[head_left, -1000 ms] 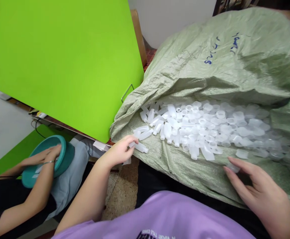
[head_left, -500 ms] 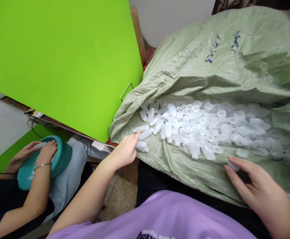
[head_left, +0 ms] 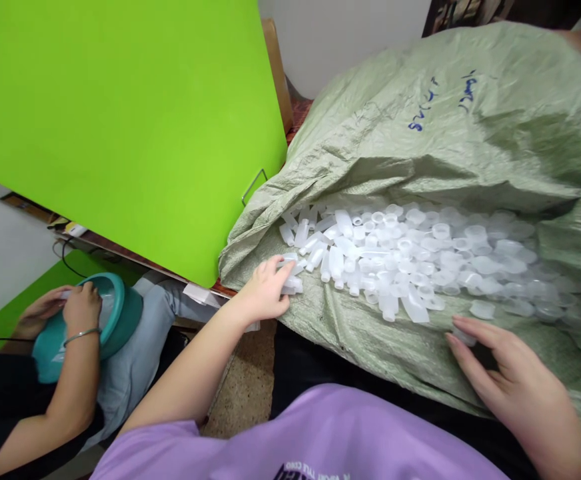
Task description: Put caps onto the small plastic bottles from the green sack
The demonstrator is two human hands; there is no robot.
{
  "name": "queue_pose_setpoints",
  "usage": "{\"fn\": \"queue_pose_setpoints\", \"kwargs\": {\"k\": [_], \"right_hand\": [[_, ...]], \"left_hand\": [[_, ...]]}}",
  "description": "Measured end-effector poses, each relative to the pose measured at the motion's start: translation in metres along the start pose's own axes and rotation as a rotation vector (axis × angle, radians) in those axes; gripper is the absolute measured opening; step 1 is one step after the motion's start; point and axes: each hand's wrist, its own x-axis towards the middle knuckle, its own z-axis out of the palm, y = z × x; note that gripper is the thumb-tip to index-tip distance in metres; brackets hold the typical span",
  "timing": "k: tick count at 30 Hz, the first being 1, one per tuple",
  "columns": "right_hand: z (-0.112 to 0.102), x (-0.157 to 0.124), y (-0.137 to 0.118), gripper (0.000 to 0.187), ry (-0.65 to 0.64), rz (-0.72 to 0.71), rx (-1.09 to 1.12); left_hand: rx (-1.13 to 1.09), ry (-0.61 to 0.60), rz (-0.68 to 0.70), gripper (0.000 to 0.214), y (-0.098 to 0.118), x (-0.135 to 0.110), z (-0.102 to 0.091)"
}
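Note:
Many small translucent white plastic bottles [head_left: 370, 257], oval-bodied with short round necks, lie heaped in the mouth of a pale green woven sack [head_left: 340, 340]. At the heap's left end, my left hand [head_left: 265, 290] reaches over a few loose bottles [head_left: 293, 285], its fingers apart and partly covering them. Over the sack's near right edge, my right hand [head_left: 515, 380] pinches a translucent plastic piece [head_left: 464, 335] between thumb and fingertips; much of it is hidden, but it looks like one of the bottles. A single bottle [head_left: 482, 309] rests just beyond those fingertips.
A bright green tabletop [head_left: 120, 133] fills the upper left, with a metal wire loop [head_left: 254, 185] at its corner. On the left, a seated co-worker's hands [head_left: 81, 308] are over a teal tub [head_left: 130, 313]. Blue handwriting marks the sack.
My left hand has gone from a pointing finger to spread fingers over the loose bottles, shifting slightly right. My right hand keeps its pinch almost in place. The co-worker's hand moved slightly left.

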Motion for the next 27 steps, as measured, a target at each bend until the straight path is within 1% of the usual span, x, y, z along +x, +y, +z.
{"fn": "queue_pose_setpoints", "kwargs": {"k": [5, 10, 13, 16, 18, 20, 22, 24, 27], "right_hand": [[0.0, 0.0, -0.001, 0.024, 0.003, -0.003, 0.005], [0.0, 0.0, -0.001, 0.025, -0.016, 0.016, 0.013], [-0.001, 0.0, -0.002, 0.025, 0.0, 0.026, 0.026], [-0.003, 0.001, -0.006, 0.025, 0.038, 0.033, 0.03], [-0.004, 0.002, -0.008, 0.025, 0.07, 0.055, 0.022], [-0.005, 0.003, -0.01, 0.025, 0.098, 0.085, 0.009], [-0.005, 0.003, -0.01, 0.025, 0.101, 0.113, -0.003], [-0.006, 0.002, -0.009, 0.027, 0.079, 0.14, -0.003], [-0.008, -0.001, -0.008, 0.033, 0.017, 0.214, 0.032]], "left_hand": [[0.031, -0.043, 0.049, 0.07, 0.001, 0.016, -0.005], [0.052, -0.018, 0.04, 0.058, 0.006, 0.024, -0.006], [0.039, -0.021, 0.015, 0.052, 0.009, 0.022, -0.007], [-0.013, -0.044, 0.031, 0.048, 0.01, 0.015, -0.008], [-0.064, -0.033, 0.041, 0.047, 0.009, 0.008, -0.006], [-0.12, 0.005, 0.014, 0.048, 0.008, 0.001, -0.002], [-0.172, 0.044, -0.048, 0.051, 0.005, -0.003, 0.004], [-0.219, 0.064, -0.117, 0.055, 0.002, -0.004, 0.01], [-0.277, 0.073, -0.18, 0.055, -0.001, -0.002, 0.016]]}}
